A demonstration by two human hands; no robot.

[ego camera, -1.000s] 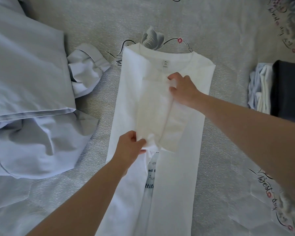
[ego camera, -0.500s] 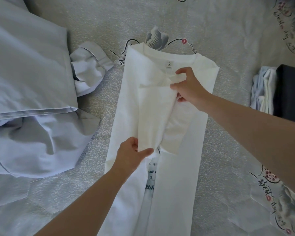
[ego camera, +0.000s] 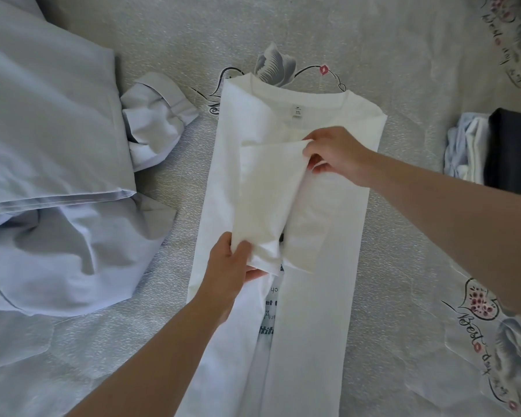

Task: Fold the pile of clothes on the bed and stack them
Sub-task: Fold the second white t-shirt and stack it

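Your left hand [ego camera: 229, 266] pinches the near end of the sleeve [ego camera: 268, 194], thumb on top and fingers curled under the cloth. Your right hand [ego camera: 334, 155] pinches the far right corner of that same sleeve, fingers closed on the edge just near of the collar label [ego camera: 297, 110]. Between the two grips the sleeve is lifted a little, a long narrow panel running near to far.

The sleeve lies over the middle of the white T-shirt [ego camera: 322, 326], which is spread on the bed [ego camera: 403, 55] with its collar far from you and its hem running off the near edge of view. Both sides of the shirt are already turned in, so its long axis points straight away from you, the same way as the sleeve. A strip of printed lettering shows in the gap between the turned-in sides, just near of your left hand.

By my reading, the move ahead turns on laying the sleeve flat along that axis, within the folded width, before you fold the shirt end to end.

The blue shirt [ego camera: 51, 145] lies rumpled to the left, well apart. The stack of folded clothes [ego camera: 469, 152] sits at the right edge, nearer your right arm.
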